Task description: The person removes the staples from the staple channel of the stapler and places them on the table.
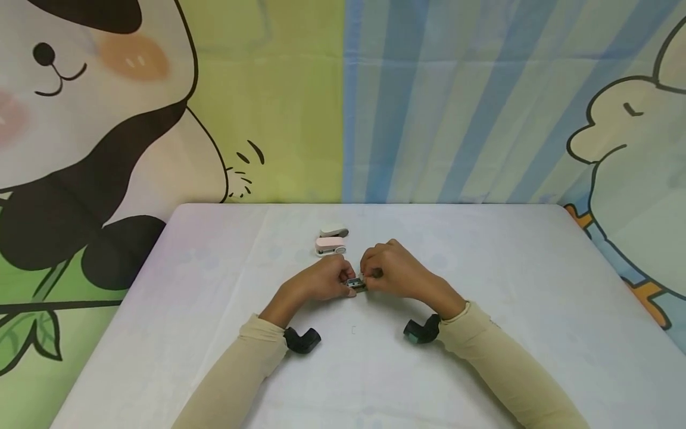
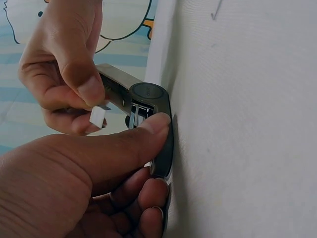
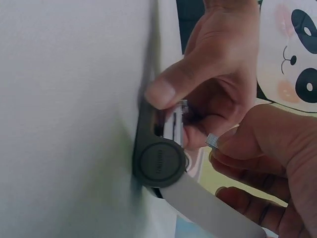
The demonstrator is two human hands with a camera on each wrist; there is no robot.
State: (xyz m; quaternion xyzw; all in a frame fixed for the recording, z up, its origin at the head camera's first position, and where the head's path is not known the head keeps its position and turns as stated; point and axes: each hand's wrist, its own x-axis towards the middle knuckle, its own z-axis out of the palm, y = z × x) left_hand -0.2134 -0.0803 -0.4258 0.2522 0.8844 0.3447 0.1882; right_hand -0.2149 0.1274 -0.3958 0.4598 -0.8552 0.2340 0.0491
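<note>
- Opened dark-grey and off-white plastic stapler (image 3: 161,162), round-hinged: just below centre of head view, gripped by left hand (image 1: 323,280), apparently for steadiness.
- Short silver metal staple strip (image 3: 212,141): pinched narrowly in right hand (image 1: 399,271), likely for fine control.
- Pink-and-white rounded stapler (image 1: 330,244), off-white rounded stapler (image 1: 333,230): near centre, seemingly clear of work.

Two staplers (image 1: 330,243) (image 1: 332,230) lie behind the stapler (image 1: 355,283) between the hands (image 1: 324,279) (image 1: 399,271).

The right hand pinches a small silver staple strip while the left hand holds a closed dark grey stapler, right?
Not closed: the left wrist view shows the dark grey stapler swung open. The left hand holds it, and the right hand pinches the silver staple strip.
</note>
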